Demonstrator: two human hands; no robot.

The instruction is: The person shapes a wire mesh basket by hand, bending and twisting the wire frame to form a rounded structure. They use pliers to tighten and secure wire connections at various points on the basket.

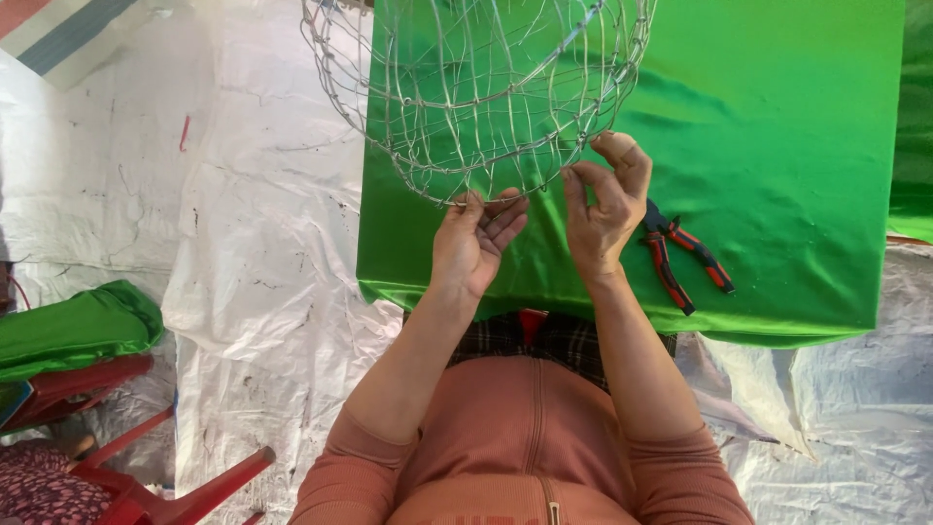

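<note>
Head cam, looking down. Wire basket frame (476, 92), round, open mesh of thin silver wire, sits on the green cloth (777, 146) covering the table; top of frame runs out of shot.

L hand (474, 243): fingers curled narrow, tips pinched on the near rim wire at the frame's lowest visible edge. Palm faces up/away, thumb on the left of the pinch pt. Holding rim, nothing else in it.

R hand (603, 209): just beside L hand, not touching it as far as I can tell. Thumb up against the rim wire on the right side of the frame, index + other fingers bent in toward the thumb, narrow pinch. Whether a loose wire end sits betw. the fingertips: can't tell, too small.

Pliers (685, 255), red/black handles, lie flat on the cloth just right of R hand, head partly hidden behind the hand, handles splayed pointing down-right. Not held.

Person wears a salmon zip top, sleeves (335, 467) pushed to the forearm.

Surroundings: white plastic sheeting (253, 292) on the floor around the table, wrinkled. Red plastic chair (155, 491) bottom-left, well apart from the table. Folded green fabric (78, 326) on another red seat at left edge.
</note>
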